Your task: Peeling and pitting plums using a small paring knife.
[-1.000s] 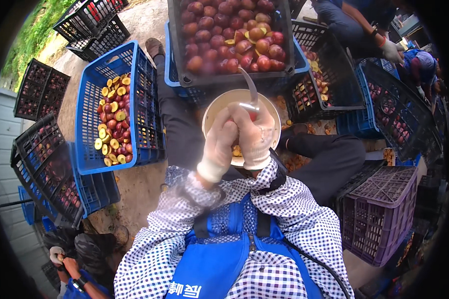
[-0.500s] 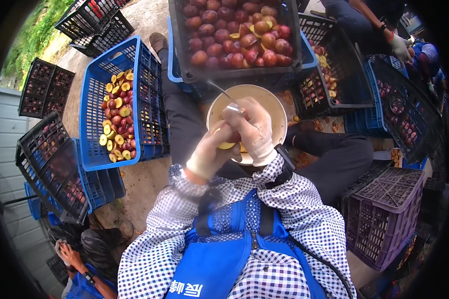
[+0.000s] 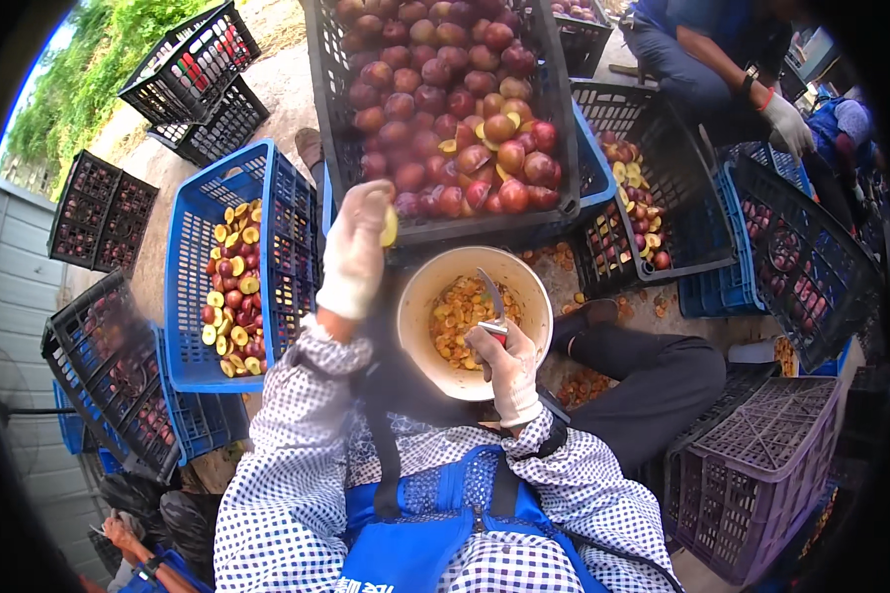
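My left hand (image 3: 354,252), in a pale glove, is raised beside the near left corner of a black crate (image 3: 445,233). It is closed around a cut plum piece (image 3: 390,227), whose yellow flesh shows past the fingers. The black crate is full of whole red-purple plums (image 3: 430,99), with a few cut ones among them. My gloved right hand (image 3: 512,374) grips a small knife (image 3: 491,295) with a curved blade, over the near right side of a white bucket (image 3: 414,326). Orange-brown fruit scraps (image 3: 455,311) lie in the bucket.
Halved plums fill part of a blue crate (image 3: 190,326) on the left. Another black crate (image 3: 697,212) with cut plums leans at the right, near a co-worker's gloved hand (image 3: 789,124). A purple crate (image 3: 752,494) stands at my right. Scraps (image 3: 583,385) litter the floor.
My hands were together over the bucket and are now apart. The left has moved up and left with the plum piece; the right has lowered with the knife. The view has shifted too.
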Motion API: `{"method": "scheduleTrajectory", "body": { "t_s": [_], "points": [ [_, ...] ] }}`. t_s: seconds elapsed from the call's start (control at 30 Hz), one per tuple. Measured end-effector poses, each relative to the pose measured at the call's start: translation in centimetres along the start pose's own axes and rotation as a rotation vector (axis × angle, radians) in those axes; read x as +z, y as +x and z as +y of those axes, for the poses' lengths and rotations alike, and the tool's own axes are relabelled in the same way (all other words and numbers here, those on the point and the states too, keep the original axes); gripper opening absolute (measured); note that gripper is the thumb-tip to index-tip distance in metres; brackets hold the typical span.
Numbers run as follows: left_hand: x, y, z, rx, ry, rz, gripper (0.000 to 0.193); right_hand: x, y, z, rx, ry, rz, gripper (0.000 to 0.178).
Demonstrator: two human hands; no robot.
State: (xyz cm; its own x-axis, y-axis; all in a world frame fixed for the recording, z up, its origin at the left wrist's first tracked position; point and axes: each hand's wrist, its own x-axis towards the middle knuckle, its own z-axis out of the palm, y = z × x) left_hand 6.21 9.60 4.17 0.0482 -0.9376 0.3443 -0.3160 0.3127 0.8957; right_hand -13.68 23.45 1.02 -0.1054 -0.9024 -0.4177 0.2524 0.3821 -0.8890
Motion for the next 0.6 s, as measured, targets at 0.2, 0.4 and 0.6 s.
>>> {"method": "scheduleTrajectory", "body": {
  "t_s": [0.2, 0.4, 0.6],
  "points": [
    [14.6, 10.5, 2.6, 0.347, 0.690, -0.192, 0.063, -1.5, 0.9, 0.0, -0.043, -0.037, 0.089, 0.028],
    [15.3, 11.3, -2.5, 0.277, 0.417, -0.085, 0.059, -2.5, 1.6, 0.4, 0.023, 0.013, 0.133, 0.029],
    [3.8, 10.1, -7.0, -0.084, 1.165, -0.428, 0.048, -1.9, 1.9, 1.2, 0.018, 0.030, 0.109, 0.028]
  ]
}}
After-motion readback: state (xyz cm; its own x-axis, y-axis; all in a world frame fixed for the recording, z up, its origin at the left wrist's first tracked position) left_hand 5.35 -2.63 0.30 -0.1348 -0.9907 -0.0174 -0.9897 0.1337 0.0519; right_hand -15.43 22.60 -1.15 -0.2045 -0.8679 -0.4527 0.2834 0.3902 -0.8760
